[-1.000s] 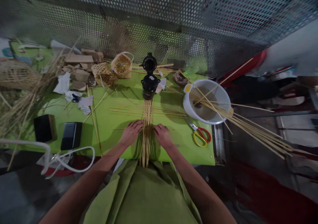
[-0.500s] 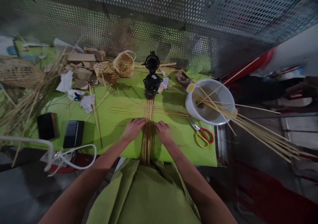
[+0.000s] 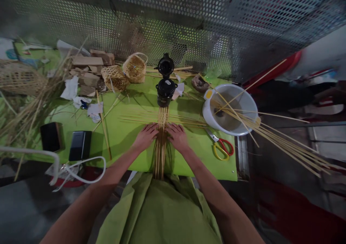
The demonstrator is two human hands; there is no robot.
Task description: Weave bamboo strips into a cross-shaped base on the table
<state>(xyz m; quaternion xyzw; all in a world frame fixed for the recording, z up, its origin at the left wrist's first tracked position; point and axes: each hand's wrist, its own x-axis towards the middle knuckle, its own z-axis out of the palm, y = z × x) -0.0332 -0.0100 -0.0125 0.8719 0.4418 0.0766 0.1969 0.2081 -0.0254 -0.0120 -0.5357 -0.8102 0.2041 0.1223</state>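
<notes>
A bundle of long, thin bamboo strips (image 3: 160, 155) runs lengthwise from under a small black pot (image 3: 164, 92) toward my apron. Several thinner strips (image 3: 135, 119) cross it near the pot, forming a woven patch. At the bundle's left edge rests my left hand (image 3: 145, 136), fingers stretched out and fingertips touching the strips. My right hand (image 3: 177, 137) lies opposite, its fingers spread and reaching to the right edge of the weave. Neither hand is wrapped round anything. The palms face down, so the fingertips' exact contact is partly hidden.
Right of the weave, a white basin (image 3: 208, 114) holds water and long strips sticking out over the table edge. Scissors (image 3: 223, 148) with red and yellow handles lie below it. Small woven baskets (image 3: 135, 69), wood blocks (image 3: 88, 61), a phone (image 3: 50, 137) and a dark box (image 3: 80, 145) are leftward.
Both hands have moved slightly away from me along the strips, toward the crossing strips. My right hand's fingers have come in closer and spread more.
</notes>
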